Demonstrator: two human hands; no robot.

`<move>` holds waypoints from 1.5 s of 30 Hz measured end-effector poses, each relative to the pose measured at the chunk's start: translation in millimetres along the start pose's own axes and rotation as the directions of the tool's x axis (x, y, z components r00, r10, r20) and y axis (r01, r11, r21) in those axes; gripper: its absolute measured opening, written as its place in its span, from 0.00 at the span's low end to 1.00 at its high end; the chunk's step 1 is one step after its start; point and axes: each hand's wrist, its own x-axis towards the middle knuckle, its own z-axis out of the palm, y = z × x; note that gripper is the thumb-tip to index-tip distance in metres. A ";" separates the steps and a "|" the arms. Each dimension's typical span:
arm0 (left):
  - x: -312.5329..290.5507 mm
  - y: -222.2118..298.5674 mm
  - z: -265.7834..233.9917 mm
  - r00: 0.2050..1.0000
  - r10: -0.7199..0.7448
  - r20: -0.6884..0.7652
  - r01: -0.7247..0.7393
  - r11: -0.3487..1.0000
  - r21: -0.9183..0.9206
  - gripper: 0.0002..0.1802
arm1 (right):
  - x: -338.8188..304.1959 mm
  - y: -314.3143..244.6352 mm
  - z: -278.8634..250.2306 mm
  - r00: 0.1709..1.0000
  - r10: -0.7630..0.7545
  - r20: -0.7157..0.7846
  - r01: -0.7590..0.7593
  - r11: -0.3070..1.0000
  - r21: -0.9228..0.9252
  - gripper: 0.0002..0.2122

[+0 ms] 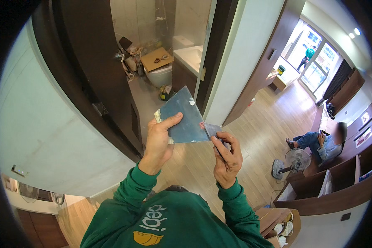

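In front of my chest, my left hand grips a flat blue-grey rectangular panel, its thumb across the face and the fingers hidden behind. Pale lumps or scraps of tape stick to the panel's edges, and a reddish smudge shows near its right edge. My right hand is closed around a small putty knife with a greyish blade and a dark handle. The blade lies at the panel's lower right edge; whether it presses on the surface I cannot tell.
A dark open door leads to a bathroom where cardboard covers the toilet. To the right, a person sits near a standing fan and an open shelf unit. Another person stands by the far window. A box holds pale items.
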 end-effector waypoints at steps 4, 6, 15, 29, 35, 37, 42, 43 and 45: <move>-2.9 2.1 -1.5 1.000 -0.002 -0.010 0.002 1.000 0.002 0.10 | 2.6 9.3 -12.6 0.992 -0.063 0.113 0.075 0.991 -0.107 0.23; -2.9 2.1 -1.8 1.000 0.006 0.001 -0.006 0.999 0.054 0.11 | 6.2 5.0 -19.7 0.993 -0.005 0.116 0.014 0.997 -0.078 0.23; 0.8 3.7 -3.3 0.962 0.211 0.174 -0.262 0.893 0.366 0.09 | 49.1 -0.5 -35.2 0.853 -0.341 0.395 0.442 0.874 -0.201 0.23; 46.7 -11.3 -11.6 1.000 0.003 -0.010 -0.003 0.999 0.034 0.09 | 32.0 26.7 -19.3 0.972 -0.139 0.191 0.128 0.990 0.065 0.20; 61.4 -19.3 -20.8 0.995 -0.082 -0.057 0.080 0.996 -0.042 0.10 | 31.1 55.0 14.1 0.987 -0.089 0.135 0.086 0.996 0.033 0.25; 70.9 -10.5 -28.8 0.997 -0.059 -0.055 0.058 0.998 -0.015 0.10 | 35.6 71.7 16.1 0.973 -0.094 0.210 0.098 0.995 -0.011 0.26; 120.8 7.0 -43.3 0.995 0.097 0.033 -0.102 0.974 0.201 0.10 | 85.2 101.9 34.4 0.945 -0.190 0.267 0.216 0.974 -0.072 0.26; 136.9 7.9 -44.2 0.991 0.132 0.032 -0.136 0.958 0.252 0.12 | 103.6 108.7 42.3 0.917 -0.249 0.312 0.289 0.953 -0.088 0.25; 169.1 12.3 -49.4 0.988 0.152 0.040 -0.157 0.937 0.313 0.12 | 138.2 122.8 64.5 0.869 -0.315 0.381 0.397 0.904 -0.158 0.25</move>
